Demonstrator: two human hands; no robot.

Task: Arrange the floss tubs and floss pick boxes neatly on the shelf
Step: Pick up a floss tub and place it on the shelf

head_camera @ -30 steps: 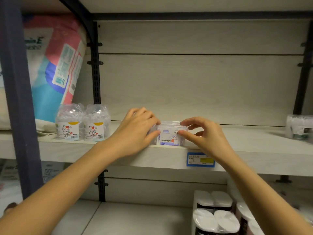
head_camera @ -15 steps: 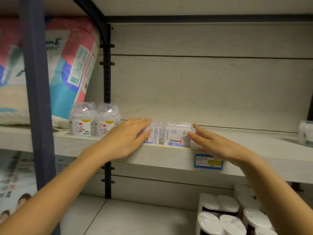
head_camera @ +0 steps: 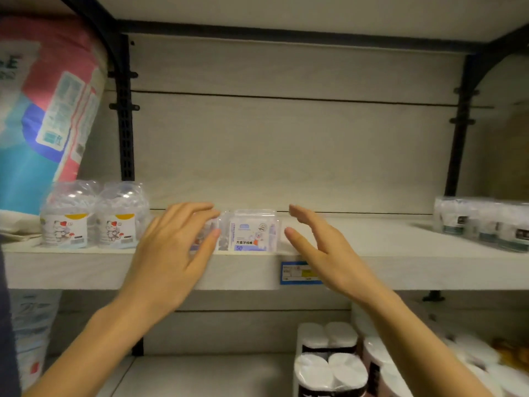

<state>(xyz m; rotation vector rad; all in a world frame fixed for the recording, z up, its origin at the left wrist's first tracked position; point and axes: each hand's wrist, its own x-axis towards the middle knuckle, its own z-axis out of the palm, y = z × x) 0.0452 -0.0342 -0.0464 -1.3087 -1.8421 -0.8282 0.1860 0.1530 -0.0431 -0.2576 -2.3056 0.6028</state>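
Your left hand [head_camera: 171, 253], fingers straight and loose, hides most of the left floss pick box [head_camera: 203, 235]. The right floss pick box [head_camera: 253, 232] stands just past its fingertips, at the shelf [head_camera: 86, 270] front edge. Your right hand [head_camera: 323, 250] is spread just right of that box, holding nothing. Two floss tubs [head_camera: 94, 220] stand left of your left hand. A blue price tag [head_camera: 294, 272] sits below your right hand.

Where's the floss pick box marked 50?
Head view, centre: floss pick box at the shelf front edge, between left hand and right hand, above-left of the blue price tag.
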